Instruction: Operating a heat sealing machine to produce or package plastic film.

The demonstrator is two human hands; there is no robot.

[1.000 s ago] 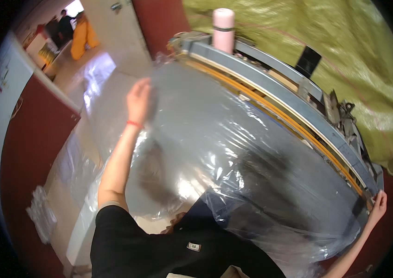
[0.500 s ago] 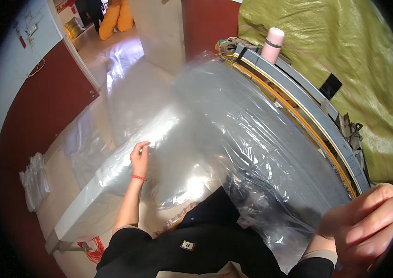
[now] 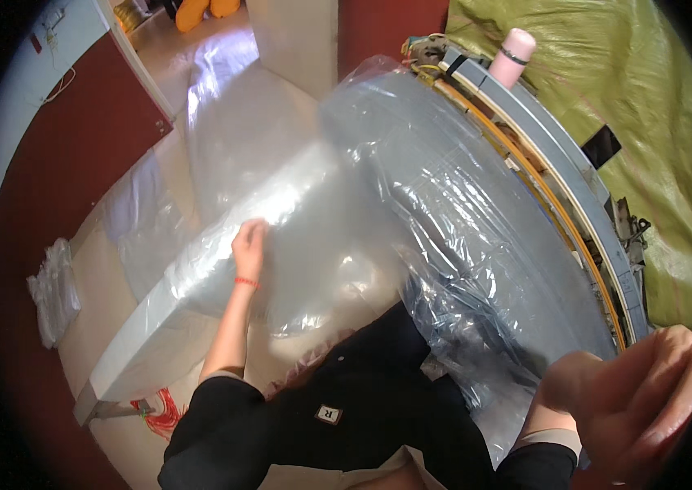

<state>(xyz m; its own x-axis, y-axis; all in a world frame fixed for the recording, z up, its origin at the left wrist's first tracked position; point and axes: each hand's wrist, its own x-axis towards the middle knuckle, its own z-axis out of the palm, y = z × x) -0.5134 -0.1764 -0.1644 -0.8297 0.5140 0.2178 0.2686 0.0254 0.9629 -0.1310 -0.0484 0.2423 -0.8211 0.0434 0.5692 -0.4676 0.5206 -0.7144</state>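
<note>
Over the long grey panel (image 3: 525, 269), a clear plastic sheet (image 3: 411, 220) is draped, spilling down to the left. Left hand (image 3: 249, 245) is out on that lower fold, fingers curled, pinching the film. Right hand (image 3: 644, 400) is up close at bottom right, loosely closed; can't tell if it's got any plastic. Pink bottle (image 3: 511, 57) sits on the far end.

Left hand (image 3: 249, 242) grips the clear plastic sheet (image 3: 411, 220) at nine o'clock; right hand (image 3: 636, 400) pinches it at five. A pink bottle (image 3: 511, 57) stands at one.
</note>
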